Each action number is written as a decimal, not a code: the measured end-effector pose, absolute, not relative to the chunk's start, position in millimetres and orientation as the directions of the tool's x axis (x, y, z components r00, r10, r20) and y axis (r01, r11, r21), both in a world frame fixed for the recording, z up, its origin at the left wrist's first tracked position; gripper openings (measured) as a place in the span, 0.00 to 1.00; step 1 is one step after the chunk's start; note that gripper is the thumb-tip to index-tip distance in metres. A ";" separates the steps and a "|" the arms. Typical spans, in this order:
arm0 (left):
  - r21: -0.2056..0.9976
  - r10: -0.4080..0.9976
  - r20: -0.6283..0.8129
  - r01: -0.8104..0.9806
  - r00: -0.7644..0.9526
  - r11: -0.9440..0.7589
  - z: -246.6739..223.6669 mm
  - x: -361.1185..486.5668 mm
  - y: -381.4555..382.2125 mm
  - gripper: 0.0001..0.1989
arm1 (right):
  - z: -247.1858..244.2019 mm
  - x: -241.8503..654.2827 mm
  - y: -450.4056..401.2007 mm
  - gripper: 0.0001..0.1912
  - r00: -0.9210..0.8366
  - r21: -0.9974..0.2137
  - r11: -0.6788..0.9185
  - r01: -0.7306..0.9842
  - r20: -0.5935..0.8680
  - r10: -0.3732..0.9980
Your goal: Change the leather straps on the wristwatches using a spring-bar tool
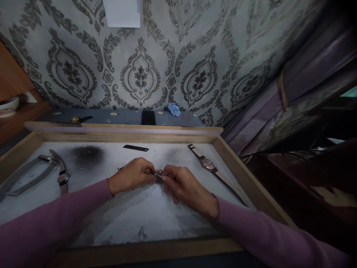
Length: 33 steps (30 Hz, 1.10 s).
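My left hand and my right hand meet over the middle of the tray. Between their fingertips they pinch a small shiny metal piece, largely covered by the fingers, so its exact kind is unclear. Behind the left hand a small dark and gold bit peeks out. To the right lies a watch with a brown and beige strap stretched out. On the left another strap watch rests beside a grey-handled plier-like tool.
A wooden-rimmed tray with a stained white bottom surrounds the work. Inside lies a flat black strip. Beyond the rim are a gold-and-black watch-like item, a black rectangle and a crumpled blue cloth. A curtain hangs right.
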<state>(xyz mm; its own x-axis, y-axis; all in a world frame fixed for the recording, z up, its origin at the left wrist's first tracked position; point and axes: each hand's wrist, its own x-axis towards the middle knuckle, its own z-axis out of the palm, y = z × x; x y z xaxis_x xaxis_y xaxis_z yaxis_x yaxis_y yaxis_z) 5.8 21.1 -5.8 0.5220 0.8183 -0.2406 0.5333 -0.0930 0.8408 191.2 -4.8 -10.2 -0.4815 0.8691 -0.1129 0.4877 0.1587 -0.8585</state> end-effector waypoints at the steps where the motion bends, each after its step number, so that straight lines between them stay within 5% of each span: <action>1: 0.839 0.818 -0.243 0.536 0.521 -0.093 -6.3 5.8 21.3 0.14 | -10.3 191.0 -4.8 0.10 -0.483 -0.862 0.156 0.483 -0.113 0.869; 33: 0.833 0.817 -0.233 0.541 0.528 -0.112 -10.8 4.9 22.8 0.16 | -14.8 193.6 -1.7 0.09 -0.490 -0.907 0.071 0.415 -0.157 0.858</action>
<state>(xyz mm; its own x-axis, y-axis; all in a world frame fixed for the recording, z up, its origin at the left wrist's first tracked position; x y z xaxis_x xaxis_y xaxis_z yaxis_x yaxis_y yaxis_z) 4.9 22.8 -10.8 0.5277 0.8169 -0.2329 0.5414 -0.1122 0.8333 193.6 -1.7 -14.8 -0.4898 0.8577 -0.1567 0.4150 0.0713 -0.9070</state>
